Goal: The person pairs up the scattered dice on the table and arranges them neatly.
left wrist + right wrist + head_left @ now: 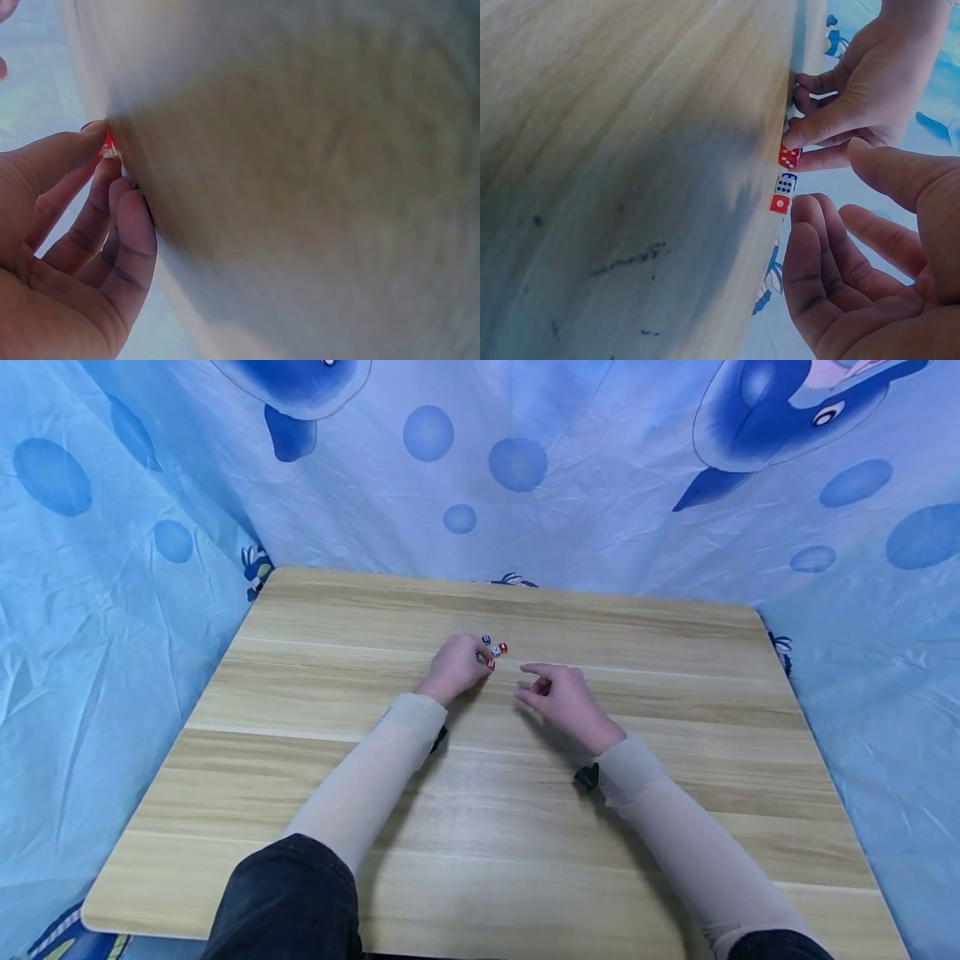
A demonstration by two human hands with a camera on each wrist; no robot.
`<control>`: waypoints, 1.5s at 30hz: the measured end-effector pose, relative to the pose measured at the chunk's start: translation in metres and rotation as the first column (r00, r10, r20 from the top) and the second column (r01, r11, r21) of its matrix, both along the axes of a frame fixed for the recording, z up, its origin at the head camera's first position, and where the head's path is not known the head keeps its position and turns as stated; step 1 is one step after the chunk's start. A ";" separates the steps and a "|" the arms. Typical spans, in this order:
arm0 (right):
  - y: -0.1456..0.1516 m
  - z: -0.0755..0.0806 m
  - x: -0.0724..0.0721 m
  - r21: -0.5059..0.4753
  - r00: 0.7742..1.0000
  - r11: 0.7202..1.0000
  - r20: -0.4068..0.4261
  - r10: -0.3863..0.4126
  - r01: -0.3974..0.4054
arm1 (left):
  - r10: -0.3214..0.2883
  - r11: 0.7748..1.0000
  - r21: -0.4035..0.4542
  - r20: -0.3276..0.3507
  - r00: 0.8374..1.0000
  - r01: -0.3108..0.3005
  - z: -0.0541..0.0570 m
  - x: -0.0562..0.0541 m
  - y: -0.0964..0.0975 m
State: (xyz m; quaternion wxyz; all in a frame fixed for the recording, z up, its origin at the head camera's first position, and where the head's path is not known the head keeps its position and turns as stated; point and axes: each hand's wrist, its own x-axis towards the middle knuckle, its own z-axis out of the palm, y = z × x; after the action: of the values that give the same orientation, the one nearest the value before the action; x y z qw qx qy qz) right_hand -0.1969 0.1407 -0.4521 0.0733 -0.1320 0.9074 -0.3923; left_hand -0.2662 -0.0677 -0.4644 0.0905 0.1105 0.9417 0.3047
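My left hand [454, 667] is at the middle of the table and pinches a red die [491, 665] between thumb and fingers. In the left wrist view only a red sliver of that die [110, 142] shows past the thumb. Close beyond the fingertips lie a white die [496, 651] with dark pips, another red die [503, 647] and a dark blue die [486, 639]. My right hand [566, 697] hovers to their right, thumb and fingers curved apart, holding nothing. The right wrist view shows the white die [785, 183] beside the red one [780, 203].
The wooden table [487, 860] spreads around both forearms. A blue curtain [465, 468] with dolphin and bubble prints hangs behind it and along the sides. Dark bands [588, 775] sit at the wrists.
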 end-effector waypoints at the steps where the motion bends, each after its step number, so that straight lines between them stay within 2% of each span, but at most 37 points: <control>1: 0.000 0.000 -0.001 0.006 1.000 1.000 0.002 -0.001 0.001 | 0.000 1.000 -0.001 0.005 1.000 0.000 0.000 0.000 0.000; 7: -0.002 -0.001 -0.004 0.021 1.000 1.000 0.019 0.000 0.000 | -0.002 1.000 -0.013 0.018 1.000 0.003 0.001 0.001 0.001; 15: -0.004 -0.003 -0.009 0.017 1.000 1.000 0.003 0.017 -0.017 | -0.023 1.000 -0.009 0.015 1.000 0.023 0.002 0.003 0.000; 25: -0.009 -0.007 -0.013 0.039 0.999 0.999 0.036 0.029 -0.030 | -0.075 0.997 -0.005 0.006 0.997 0.075 0.002 0.017 0.004; 30: -0.013 -0.008 -0.016 0.046 0.997 0.998 0.063 0.050 -0.053 | -0.074 0.997 -0.031 0.013 0.997 0.075 0.002 0.024 0.008; 37: -0.018 -0.011 -0.020 0.117 0.995 0.988 0.036 0.096 -0.099 | -0.078 0.996 -0.044 0.028 0.997 0.079 0.004 0.033 0.012; 45: -0.025 -0.014 -0.024 0.146 0.990 0.980 0.060 0.125 -0.132 | -0.077 0.996 -0.051 0.024 0.997 0.078 0.002 0.036 0.013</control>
State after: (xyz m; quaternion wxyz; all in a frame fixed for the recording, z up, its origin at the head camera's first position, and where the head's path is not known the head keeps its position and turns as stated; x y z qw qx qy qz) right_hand -0.2210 0.1152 -0.4656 0.1309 -0.1746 0.9216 -0.3209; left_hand -0.2299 -0.0545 -0.4623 0.1156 0.1410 0.9432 0.2776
